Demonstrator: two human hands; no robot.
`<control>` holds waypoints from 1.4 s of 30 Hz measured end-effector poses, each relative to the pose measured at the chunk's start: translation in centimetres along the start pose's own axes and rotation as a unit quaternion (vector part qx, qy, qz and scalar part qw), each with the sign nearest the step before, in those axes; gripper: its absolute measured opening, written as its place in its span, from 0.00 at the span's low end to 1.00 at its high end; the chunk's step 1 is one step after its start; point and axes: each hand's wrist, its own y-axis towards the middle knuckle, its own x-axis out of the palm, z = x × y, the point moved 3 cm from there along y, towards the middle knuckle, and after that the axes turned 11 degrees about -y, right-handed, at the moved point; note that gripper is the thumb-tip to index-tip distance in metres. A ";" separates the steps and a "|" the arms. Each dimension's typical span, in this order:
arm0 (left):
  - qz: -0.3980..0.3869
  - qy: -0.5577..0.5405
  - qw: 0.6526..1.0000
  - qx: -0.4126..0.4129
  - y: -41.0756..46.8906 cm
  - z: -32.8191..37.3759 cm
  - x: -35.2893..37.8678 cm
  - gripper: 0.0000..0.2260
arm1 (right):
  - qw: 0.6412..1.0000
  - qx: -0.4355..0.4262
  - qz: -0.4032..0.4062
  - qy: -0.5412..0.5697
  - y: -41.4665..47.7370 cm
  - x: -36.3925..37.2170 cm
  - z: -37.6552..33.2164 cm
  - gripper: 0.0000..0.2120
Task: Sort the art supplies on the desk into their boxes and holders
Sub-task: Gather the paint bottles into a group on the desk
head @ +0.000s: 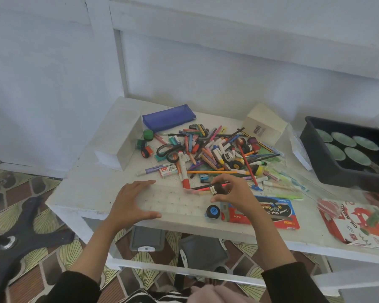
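Right hand (pixel 234 193) is over the front middle of the white desk (pixel 92 189), thumb and fingertips pinching a small black item with a pale label (pixel 217 189). It's blurry, probably a small pot or sharpener, can't confirm. The item is held just above the far edge of a clear plastic organiser box (pixel 179 202) that lies flat along the desk's front edge. Left hand (pixel 131 202) is at the organiser's left end, fingers straight and spread wide, thumb well apart from them, spanning the box end. It looks like it's resting there rather than clamping. A black pot with a blue lid (pixel 212 212) stands at the organiser's right end, just below the right hand and touching or just beside a red marker box (pixel 271 212). The main pile of pens, markers and pencils (pixel 217 154) is mid-desk behind the hands, unsorted. Black-handled scissors (pixel 169 149) lie at its left edge, a red-and-white marker (pixel 183 169) runs toward the front, and a staples box (pixel 167 171) lies beside it. A blue pencil case (pixel 169 119) is at the back, with a green pot (pixel 148 134) just in front of it. A cream box (pixel 264 125) is back right. A black tray (pixel 315 154) holding green discs is far right, and an oil pastels box (pixel 359 224) is front right.
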 end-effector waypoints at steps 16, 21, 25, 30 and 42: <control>0.008 -0.007 1.000 0.018 0.1 0.1 0.1 0.40 | 0.975 -0.033 -0.117 -0.185 0.6 1.1 -1.2 0.17; 0.009 -0.008 1.000 0.017 0.1 -0.1 0.0 0.40 | 0.968 -0.020 -0.128 -0.216 1.5 0.8 -0.8 0.13; 0.007 -0.008 1.000 0.015 0.1 0.0 0.0 0.44 | 0.962 -0.012 -0.138 -0.234 2.1 0.8 -0.9 0.11; 0.005 -0.004 1.000 0.012 0.1 0.0 0.0 0.42 | 0.960 0.009 -0.123 -0.251 2.2 1.0 -0.8 0.12; 0.004 -0.005 1.000 0.009 0.0 -0.1 0.0 0.43 | 0.959 0.095 0.145 -0.223 5.4 -3.5 3.5 0.12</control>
